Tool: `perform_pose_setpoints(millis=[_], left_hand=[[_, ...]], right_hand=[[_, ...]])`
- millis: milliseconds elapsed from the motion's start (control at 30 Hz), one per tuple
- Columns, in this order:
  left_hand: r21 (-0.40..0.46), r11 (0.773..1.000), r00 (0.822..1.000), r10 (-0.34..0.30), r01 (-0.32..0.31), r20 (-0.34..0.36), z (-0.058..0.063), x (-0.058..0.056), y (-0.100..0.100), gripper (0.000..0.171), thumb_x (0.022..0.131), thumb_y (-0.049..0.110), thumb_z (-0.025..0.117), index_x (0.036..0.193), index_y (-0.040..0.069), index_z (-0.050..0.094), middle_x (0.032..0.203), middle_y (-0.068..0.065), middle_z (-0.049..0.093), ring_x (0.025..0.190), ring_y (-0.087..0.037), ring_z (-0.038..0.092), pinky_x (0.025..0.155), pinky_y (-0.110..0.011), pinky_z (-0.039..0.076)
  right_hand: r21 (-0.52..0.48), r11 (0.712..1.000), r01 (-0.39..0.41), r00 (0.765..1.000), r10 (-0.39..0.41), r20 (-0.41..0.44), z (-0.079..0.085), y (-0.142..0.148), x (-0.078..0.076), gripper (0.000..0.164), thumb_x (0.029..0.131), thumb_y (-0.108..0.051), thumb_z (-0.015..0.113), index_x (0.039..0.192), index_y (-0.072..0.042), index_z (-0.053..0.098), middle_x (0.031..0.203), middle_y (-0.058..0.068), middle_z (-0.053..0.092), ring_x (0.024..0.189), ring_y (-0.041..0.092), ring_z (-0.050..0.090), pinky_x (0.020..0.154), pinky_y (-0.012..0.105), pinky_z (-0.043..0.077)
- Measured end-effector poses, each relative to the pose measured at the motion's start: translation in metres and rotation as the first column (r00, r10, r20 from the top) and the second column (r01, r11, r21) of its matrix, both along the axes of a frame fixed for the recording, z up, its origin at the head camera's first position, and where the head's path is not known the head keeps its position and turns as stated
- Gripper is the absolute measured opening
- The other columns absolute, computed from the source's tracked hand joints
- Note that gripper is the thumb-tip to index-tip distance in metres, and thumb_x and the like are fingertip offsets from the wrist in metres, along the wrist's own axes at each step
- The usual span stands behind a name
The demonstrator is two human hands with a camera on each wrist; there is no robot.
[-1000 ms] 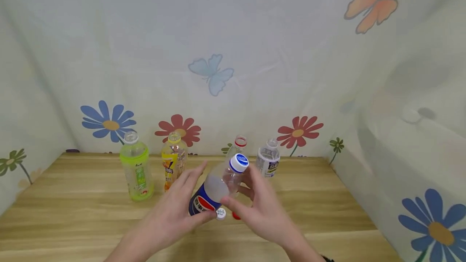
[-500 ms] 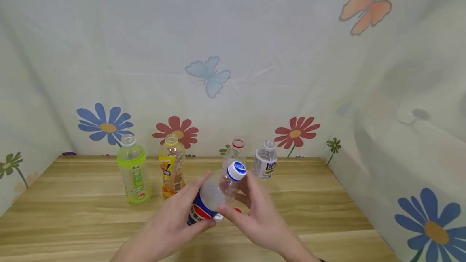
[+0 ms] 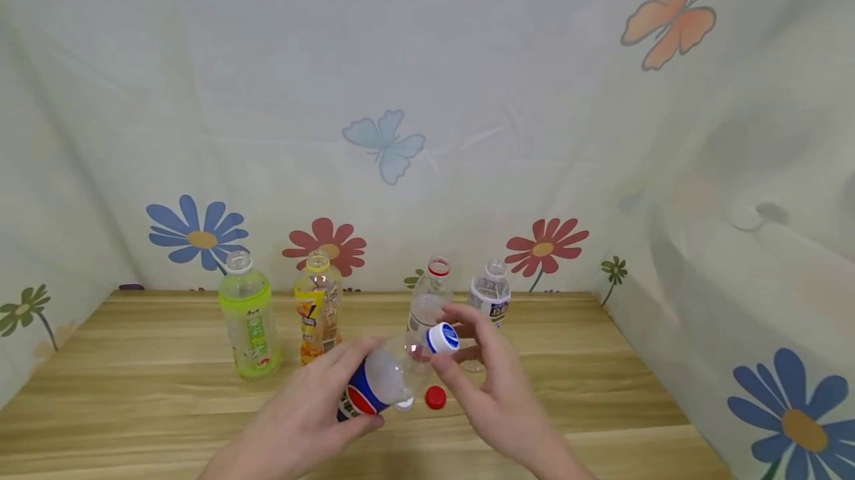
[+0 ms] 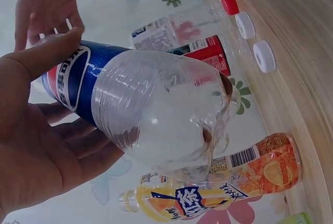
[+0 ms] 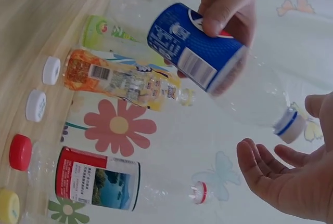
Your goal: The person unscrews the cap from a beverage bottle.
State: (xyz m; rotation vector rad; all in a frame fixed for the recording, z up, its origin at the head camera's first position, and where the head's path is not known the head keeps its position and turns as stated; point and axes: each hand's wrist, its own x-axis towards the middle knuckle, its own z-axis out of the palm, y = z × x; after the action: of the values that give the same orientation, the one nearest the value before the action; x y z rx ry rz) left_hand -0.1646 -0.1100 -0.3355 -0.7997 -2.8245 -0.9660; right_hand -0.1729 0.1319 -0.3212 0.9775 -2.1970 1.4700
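Note:
A clear cola bottle with a blue label (image 3: 361, 395) is tilted in the air, its neck toward the right. My left hand (image 3: 294, 409) grips it round the label, fingers on one side and thumb on the other. The bottle's white-and-blue cap (image 3: 443, 337) sits on the neck. Around that cap, my right hand (image 3: 497, 391) has its thumb and fingers spread; the right wrist view shows the fingers apart from the cap (image 5: 290, 126), holding nothing. Little or no liquid shows inside the bottle.
Uncapped bottles stand behind: a green one (image 3: 247, 317), an orange tea bottle (image 3: 319, 309), a red-ringed one (image 3: 430, 302) and a clear one (image 3: 493, 291). Loose caps lie on the wooden table: red (image 3: 436, 397), yellow (image 5: 9, 206) and two white ones (image 5: 51, 70). A patterned cloth hangs behind.
My right hand has let go of the bottle's upper part and shifted to around the cap, fingers spread. The left hand and bottle have lowered slightly, and the bottle leans more toward the right.

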Motion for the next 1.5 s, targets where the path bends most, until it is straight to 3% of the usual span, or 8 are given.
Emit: perform_pose_setpoints(millis=[133, 367, 600, 867, 1133, 1500], left_hand=[[-0.035, 0.999, 1.0, 0.017, -0.017, -0.013, -0.0003, 0.0001, -0.0003, 0.074, 0.08, 0.038, 0.082, 0.142, 0.024, 0.043, 0.123, 0.008, 0.054, 0.102, -0.011, 0.058, 0.081, -0.024, 0.052], [-0.067, 0.998, 1.0, 0.007, -0.007, 0.011, -0.0007, -0.0012, -0.0008, 0.076, 0.079, 0.044, 0.081, 0.142, 0.022, 0.044, 0.125, 0.004, 0.054, 0.104, -0.015, 0.059, 0.081, -0.03, 0.054], [-0.086, 0.996, 1.0, 0.008, -0.007, 0.018, -0.0006, -0.0018, -0.0012, 0.077, 0.079, 0.047, 0.08, 0.143, 0.021, 0.044, 0.125, 0.003, 0.055, 0.105, -0.016, 0.059, 0.082, -0.032, 0.054], [-0.097, 0.995, 0.999, 0.011, -0.007, 0.035, -0.0006, -0.0011, -0.0007, 0.076, 0.081, 0.037, 0.081, 0.145, 0.019, 0.044, 0.131, 0.0, 0.055, 0.106, -0.017, 0.061, 0.084, -0.034, 0.053], [-0.111, 0.994, 1.0, 0.015, -0.013, 0.013, -0.0004, -0.0004, -0.0003, 0.075, 0.081, 0.037, 0.082, 0.144, 0.018, 0.046, 0.13, 0.001, 0.056, 0.105, -0.016, 0.061, 0.084, -0.033, 0.053], [-0.091, 0.996, 1.0, 0.017, -0.016, 0.007, -0.0033, -0.0025, -0.0027, 0.071, 0.08, 0.037, 0.082, 0.141, 0.017, 0.049, 0.118, 0.004, 0.061, 0.098, -0.012, 0.062, 0.079, -0.029, 0.054]], right_hand=[[0.002, 0.997, 0.074, 0.997, -0.074, -0.007, 0.0033, 0.0047, 0.001, 0.033, 0.097, -0.008, 0.063, 0.128, -0.016, 0.054, 0.111, -0.006, 0.058, 0.095, 0.017, 0.059, 0.076, 0.029, 0.053], [0.013, 0.997, 0.08, 0.997, -0.08, 0.004, 0.0054, 0.0068, 0.001, 0.019, 0.096, -0.012, 0.066, 0.113, -0.017, 0.063, 0.104, -0.009, 0.061, 0.089, 0.015, 0.062, 0.072, 0.029, 0.055], [0.035, 0.994, 0.105, 0.994, -0.106, 0.03, 0.0061, 0.0096, 0.0002, 0.019, 0.094, -0.014, 0.069, 0.112, -0.013, 0.065, 0.101, -0.009, 0.062, 0.086, 0.014, 0.062, 0.072, 0.029, 0.055], [0.045, 0.996, 0.071, 0.996, -0.068, -0.063, 0.0046, 0.0092, -0.0021, 0.02, 0.094, -0.008, 0.067, 0.112, -0.017, 0.068, 0.103, -0.009, 0.063, 0.084, 0.013, 0.063, 0.068, 0.027, 0.055], [0.061, 0.995, 0.076, 0.993, -0.07, -0.092, 0.0038, 0.0092, -0.0024, 0.021, 0.094, -0.006, 0.066, 0.111, -0.016, 0.069, 0.105, -0.01, 0.062, 0.083, 0.011, 0.062, 0.065, 0.025, 0.054], [0.078, 0.992, 0.101, 0.988, -0.091, -0.128, -0.0008, 0.0084, -0.0069, 0.017, 0.092, -0.005, 0.068, 0.109, -0.008, 0.072, 0.102, -0.009, 0.062, 0.078, 0.008, 0.059, 0.06, 0.022, 0.052]])
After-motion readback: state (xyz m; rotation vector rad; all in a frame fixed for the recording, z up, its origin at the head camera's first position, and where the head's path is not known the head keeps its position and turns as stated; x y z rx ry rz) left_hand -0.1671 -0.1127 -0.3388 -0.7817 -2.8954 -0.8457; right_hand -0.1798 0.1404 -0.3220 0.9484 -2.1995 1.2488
